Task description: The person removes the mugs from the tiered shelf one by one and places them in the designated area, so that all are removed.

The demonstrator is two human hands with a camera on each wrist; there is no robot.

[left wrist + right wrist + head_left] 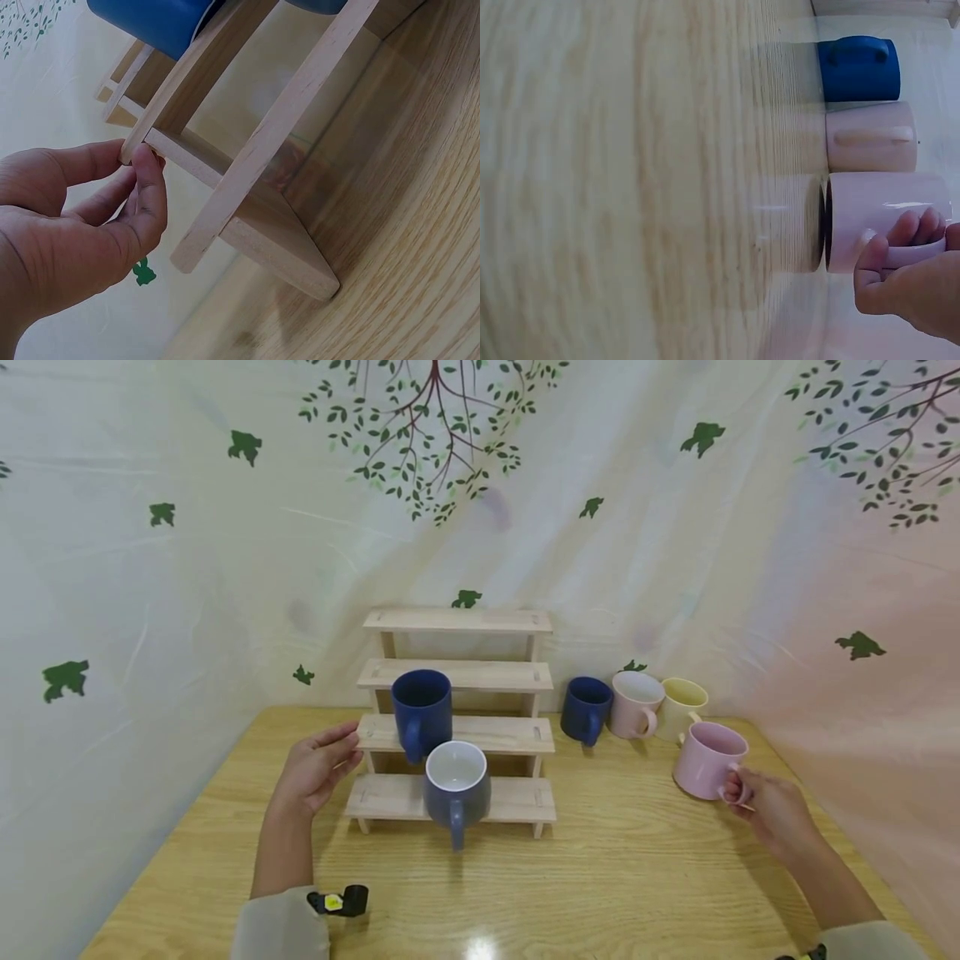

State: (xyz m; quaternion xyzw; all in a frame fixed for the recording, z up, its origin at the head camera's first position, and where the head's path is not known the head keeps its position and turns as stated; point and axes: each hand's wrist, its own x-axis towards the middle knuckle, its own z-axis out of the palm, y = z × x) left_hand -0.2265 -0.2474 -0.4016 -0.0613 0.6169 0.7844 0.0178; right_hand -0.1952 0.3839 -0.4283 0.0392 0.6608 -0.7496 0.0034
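Observation:
At the right of the head view my right hand [776,814] grips the handle of a pink mug [701,764]. The right wrist view shows fingers [870,274] curled round that handle; whether the mug's base touches the table I cannot tell. My left hand [315,768] pinches the left end of a board of the wooden tiered shelf [491,735], thumb on one face and index finger on the other. On that board, second from the bottom, stands a dark blue mug [422,718]. A grey-blue mug with a white inside [457,793] sits on the lowest board, handle toward me.
Right of the shelf, a small blue mug [585,710], a pale pink mug with a white inside [636,706] and a yellow mug [681,710] stand in a row along the back. A leaf-printed curtain [300,543] hangs behind the wooden table [600,877].

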